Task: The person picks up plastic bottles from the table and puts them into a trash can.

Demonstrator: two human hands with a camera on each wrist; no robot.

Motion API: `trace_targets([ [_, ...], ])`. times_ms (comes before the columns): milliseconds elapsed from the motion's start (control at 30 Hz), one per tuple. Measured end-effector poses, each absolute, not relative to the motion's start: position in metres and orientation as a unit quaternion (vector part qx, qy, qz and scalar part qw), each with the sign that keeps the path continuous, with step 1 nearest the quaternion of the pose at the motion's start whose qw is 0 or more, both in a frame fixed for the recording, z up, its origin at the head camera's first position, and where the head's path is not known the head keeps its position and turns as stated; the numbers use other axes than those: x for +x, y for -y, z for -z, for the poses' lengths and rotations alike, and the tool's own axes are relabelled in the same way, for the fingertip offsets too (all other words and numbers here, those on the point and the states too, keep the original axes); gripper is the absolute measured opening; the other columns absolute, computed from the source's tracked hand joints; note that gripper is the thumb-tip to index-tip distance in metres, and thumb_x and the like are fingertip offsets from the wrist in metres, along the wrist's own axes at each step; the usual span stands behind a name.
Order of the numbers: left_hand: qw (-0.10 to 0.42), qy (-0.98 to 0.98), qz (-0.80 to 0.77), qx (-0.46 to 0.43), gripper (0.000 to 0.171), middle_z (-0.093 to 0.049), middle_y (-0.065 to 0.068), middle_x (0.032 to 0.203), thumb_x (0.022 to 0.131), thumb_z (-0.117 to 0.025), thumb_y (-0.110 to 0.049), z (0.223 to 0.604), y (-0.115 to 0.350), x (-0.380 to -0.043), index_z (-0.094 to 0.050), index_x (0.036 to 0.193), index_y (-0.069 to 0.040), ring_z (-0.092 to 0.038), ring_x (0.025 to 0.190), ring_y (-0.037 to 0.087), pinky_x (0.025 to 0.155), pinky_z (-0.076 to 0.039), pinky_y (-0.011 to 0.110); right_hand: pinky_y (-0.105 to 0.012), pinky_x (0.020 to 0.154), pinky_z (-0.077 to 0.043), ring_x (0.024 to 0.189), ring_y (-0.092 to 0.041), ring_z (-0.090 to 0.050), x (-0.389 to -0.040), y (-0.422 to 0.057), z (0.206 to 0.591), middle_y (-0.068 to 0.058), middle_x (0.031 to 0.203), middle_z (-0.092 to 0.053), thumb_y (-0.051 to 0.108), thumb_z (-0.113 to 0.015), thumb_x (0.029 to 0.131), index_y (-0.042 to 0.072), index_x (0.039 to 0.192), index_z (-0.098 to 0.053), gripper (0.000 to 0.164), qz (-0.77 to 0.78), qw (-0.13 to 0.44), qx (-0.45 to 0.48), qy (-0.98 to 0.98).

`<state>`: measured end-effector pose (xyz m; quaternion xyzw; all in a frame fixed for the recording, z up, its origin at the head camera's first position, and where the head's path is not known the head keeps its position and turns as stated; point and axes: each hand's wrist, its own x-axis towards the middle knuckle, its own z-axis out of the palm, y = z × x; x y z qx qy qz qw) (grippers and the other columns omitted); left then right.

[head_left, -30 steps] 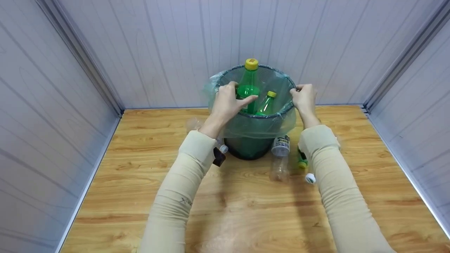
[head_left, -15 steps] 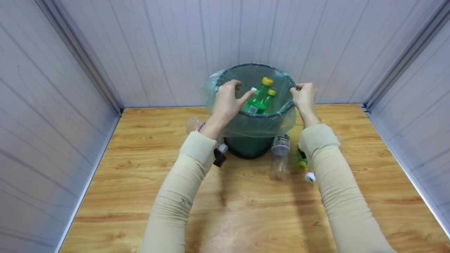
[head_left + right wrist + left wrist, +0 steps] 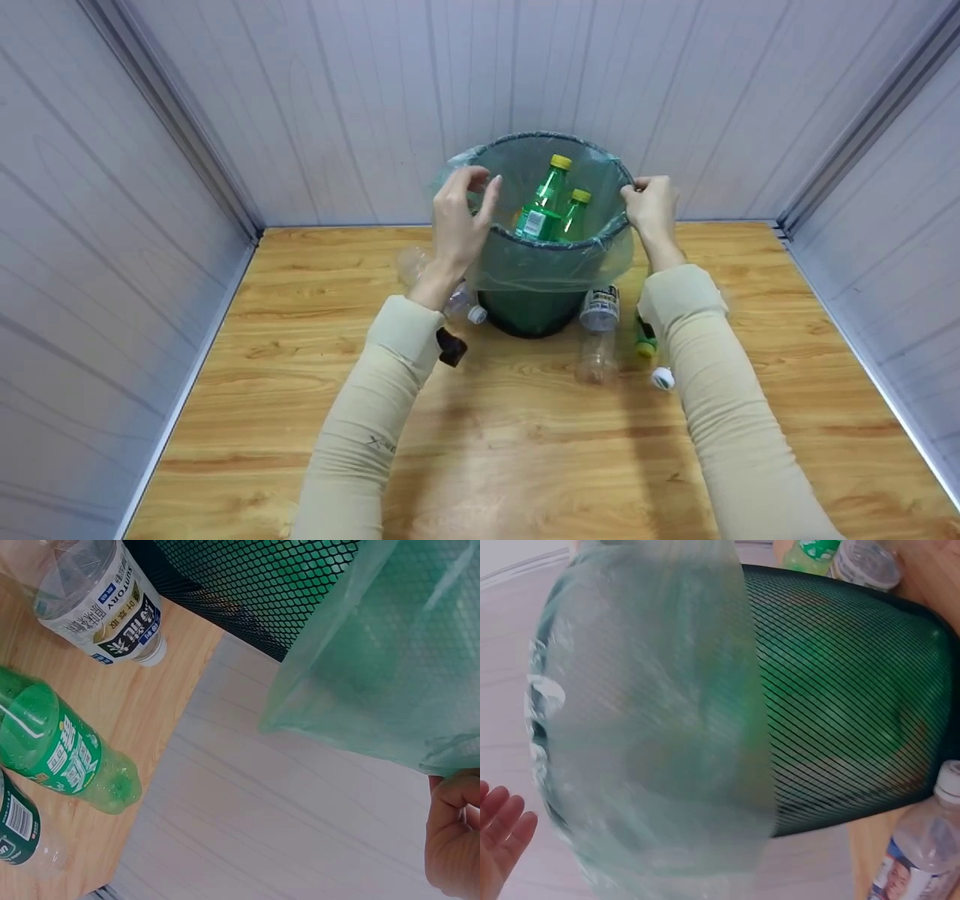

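A dark mesh trash bin stands against the back wall, lined with a thin green plastic bag folded over its rim. Two green bottles with yellow caps lean inside: a larger bottle and a smaller bottle. At the bin's left rim, my left hand holds nothing, thumb and fingers apart; the left wrist view shows its fingertips beside the bag. My right hand pinches the bag at the right rim, and in the right wrist view its curled fingers grip the bag's edge.
Clear bottles lie on the wooden floor: a white-capped bottle left of the bin and a labelled bottle in front. A green bottle and a white-capped bottle lie to the right. Panel walls enclose the space.
The larger green bottle has dropped from above the rim into the bin and leans there. My left hand has let go of it and drawn left. The right hand stays at the rim.
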<state>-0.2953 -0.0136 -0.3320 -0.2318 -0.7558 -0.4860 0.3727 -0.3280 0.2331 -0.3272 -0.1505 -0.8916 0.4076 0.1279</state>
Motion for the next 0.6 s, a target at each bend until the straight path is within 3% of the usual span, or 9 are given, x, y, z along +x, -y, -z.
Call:
trace_targets([
  [267,0.378,0.766,0.488,-0.181,0.021,-0.057,0.009,0.088,0.090,-0.049,-0.015,0.354,0.035,-0.296,-0.057,0.098,0.003,-0.055,0.077,0.015,0.062,-0.046,0.025,-0.025,0.060,-0.037,0.065,-0.012,-0.044,-0.327,-0.234,0.326,-0.007,0.083,-0.058,0.011,-0.044,0.088,0.000,0.098,-0.066,0.026,-0.405,0.126,-0.154,0.892],
  [467,0.350,0.806,0.455,-0.139,0.020,-0.058,0.011,0.088,0.090,-0.048,-0.012,0.379,0.053,-0.301,-0.057,0.099,0.003,-0.055,0.078,0.018,0.066,-0.046,0.029,-0.025,0.062,-0.037,0.068,-0.013,-0.045,-0.326,-0.233,0.328,-0.007,0.084,-0.058,0.010,-0.045,0.087,0.000,0.098,-0.066,0.026,-0.404,0.132,-0.154,0.892],
  [600,0.321,0.841,0.419,-0.114,0.020,-0.058,0.013,0.091,0.090,-0.049,-0.012,0.398,0.066,-0.306,-0.056,0.102,0.003,-0.055,0.082,0.023,0.072,-0.045,0.032,-0.025,0.059,-0.034,0.064,-0.013,-0.042,-0.325,-0.233,0.328,-0.004,0.076,-0.055,0.009,-0.045,0.086,-0.001,0.089,-0.066,0.023,-0.403,0.138,-0.150,0.892],
])
